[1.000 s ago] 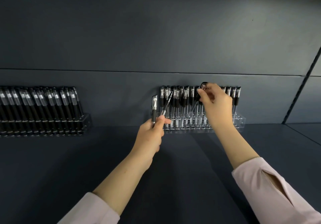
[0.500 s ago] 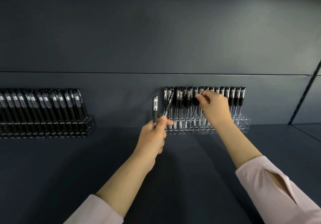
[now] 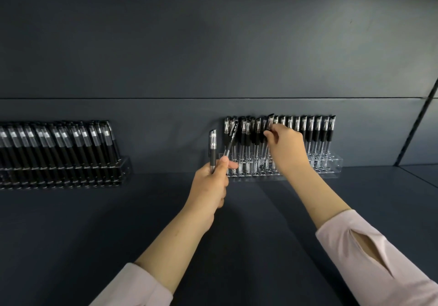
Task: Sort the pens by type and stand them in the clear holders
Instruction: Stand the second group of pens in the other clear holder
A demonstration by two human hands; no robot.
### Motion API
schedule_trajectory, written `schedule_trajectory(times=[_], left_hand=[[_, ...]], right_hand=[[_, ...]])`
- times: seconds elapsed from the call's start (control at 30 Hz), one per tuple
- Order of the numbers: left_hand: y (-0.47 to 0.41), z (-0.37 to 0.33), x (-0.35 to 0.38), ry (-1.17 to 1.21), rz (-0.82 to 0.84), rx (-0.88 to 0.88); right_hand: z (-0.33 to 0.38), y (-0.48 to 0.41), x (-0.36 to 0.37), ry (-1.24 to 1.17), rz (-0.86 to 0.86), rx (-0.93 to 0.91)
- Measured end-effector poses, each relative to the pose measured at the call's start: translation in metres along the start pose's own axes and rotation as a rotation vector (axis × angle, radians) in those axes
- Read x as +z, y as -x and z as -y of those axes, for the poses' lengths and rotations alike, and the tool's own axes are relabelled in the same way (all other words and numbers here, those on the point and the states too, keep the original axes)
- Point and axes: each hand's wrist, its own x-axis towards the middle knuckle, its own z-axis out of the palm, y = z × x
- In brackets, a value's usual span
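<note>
L hand (image 3: 209,182) grips 2 pens (image 3: 212,146); R hand (image 3: 284,150) pinches pen (image 3: 270,121) in holder (image 3: 335,163).

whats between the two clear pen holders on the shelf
In the head view, mostly bare dark shelf between the left holder and right holder; only the left hand, gripping two pens, sits just beside the right one.

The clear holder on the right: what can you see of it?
The clear holder is a long, low, see-through block, plastic by its look, with rows of round holes. It sits on the dark shelf against the wall. Black pens stand in most holes; front ones at right are bare. The right hand pinches a tilted pen among them.
</note>
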Motion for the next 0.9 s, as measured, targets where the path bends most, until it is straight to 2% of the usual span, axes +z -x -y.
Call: schedule_trajectory(times=[0.3, 0.6, 0.9], left_hand=[[-0.001, 0.001, 0.0, 0.002, 0.008, -0.006], [-0.001, 0.001, 0.0, -0.02, -0.004, -0.007], [-0.001, 0.0, -0.002, -0.036, -0.014, 0.01]], right_hand=[[-0.003, 0.001, -0.014, -0.094, 0.071, 0.017], [-0.001, 0.002, -0.009, 0.119, 0.099, -0.071], [-0.002, 0.0, -0.006, 0.175, 0.112, -0.122]])
